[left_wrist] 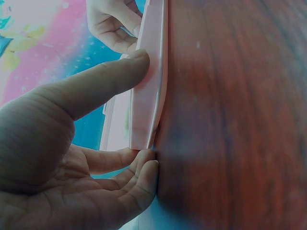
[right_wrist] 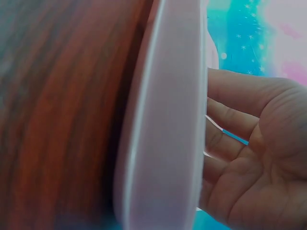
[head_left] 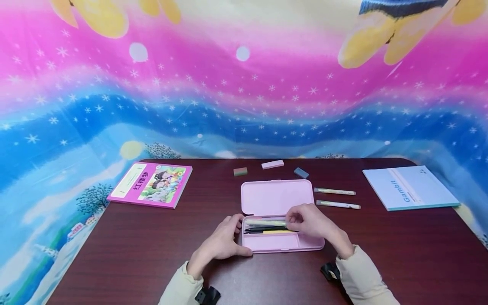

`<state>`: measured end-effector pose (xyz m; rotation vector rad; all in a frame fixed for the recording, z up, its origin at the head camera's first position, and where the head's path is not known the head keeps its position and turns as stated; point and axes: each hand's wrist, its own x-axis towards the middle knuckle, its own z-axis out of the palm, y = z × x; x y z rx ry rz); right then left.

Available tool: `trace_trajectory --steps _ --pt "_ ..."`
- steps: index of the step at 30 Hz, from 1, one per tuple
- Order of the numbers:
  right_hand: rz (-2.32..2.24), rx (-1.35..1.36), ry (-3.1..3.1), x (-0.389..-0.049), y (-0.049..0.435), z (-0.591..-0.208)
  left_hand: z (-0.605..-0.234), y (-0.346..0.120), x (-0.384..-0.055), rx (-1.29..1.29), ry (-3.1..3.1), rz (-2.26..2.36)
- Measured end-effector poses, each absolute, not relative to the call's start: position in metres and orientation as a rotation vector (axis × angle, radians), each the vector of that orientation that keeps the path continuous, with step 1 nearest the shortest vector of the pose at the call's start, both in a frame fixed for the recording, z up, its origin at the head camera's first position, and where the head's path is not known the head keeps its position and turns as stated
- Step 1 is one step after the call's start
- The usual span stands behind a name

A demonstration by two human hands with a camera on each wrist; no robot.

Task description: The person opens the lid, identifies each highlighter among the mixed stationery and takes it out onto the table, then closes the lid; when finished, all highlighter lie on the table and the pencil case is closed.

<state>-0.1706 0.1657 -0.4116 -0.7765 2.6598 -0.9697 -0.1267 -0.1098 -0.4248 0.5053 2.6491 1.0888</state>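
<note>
A pink pencil case [head_left: 270, 242] lies with its lid [head_left: 276, 197] folded back on the dark table. My left hand [head_left: 225, 239] grips the case's left end, thumb at the front side and fingers round the back corner, as the left wrist view also shows. Over the rear compartment, my right hand [head_left: 314, 222] has thumb and fingertips pinched at the right end of a pale marker [head_left: 263, 222]. Black pens [head_left: 253, 230] and a yellow one [head_left: 275, 231] lie beside that marker. In the right wrist view, the case wall [right_wrist: 165, 120] hides the right fingertips.
Two pale markers [head_left: 335, 191] lie right of the lid. Behind it are a green-and-orange eraser [head_left: 240, 171], a pink eraser [head_left: 273, 164] and a blue-grey eraser [head_left: 301, 173]. A pink book [head_left: 152, 186] sits far left, a light blue notebook [head_left: 409, 188] far right.
</note>
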Motion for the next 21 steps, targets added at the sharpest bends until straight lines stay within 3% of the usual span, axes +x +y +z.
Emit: trace_trajectory --steps 21 --pt "-1.121 -0.742 2.648 -0.174 0.178 -0.404 -0.428 -0.11 -0.128 0.51 2.651 1.104"
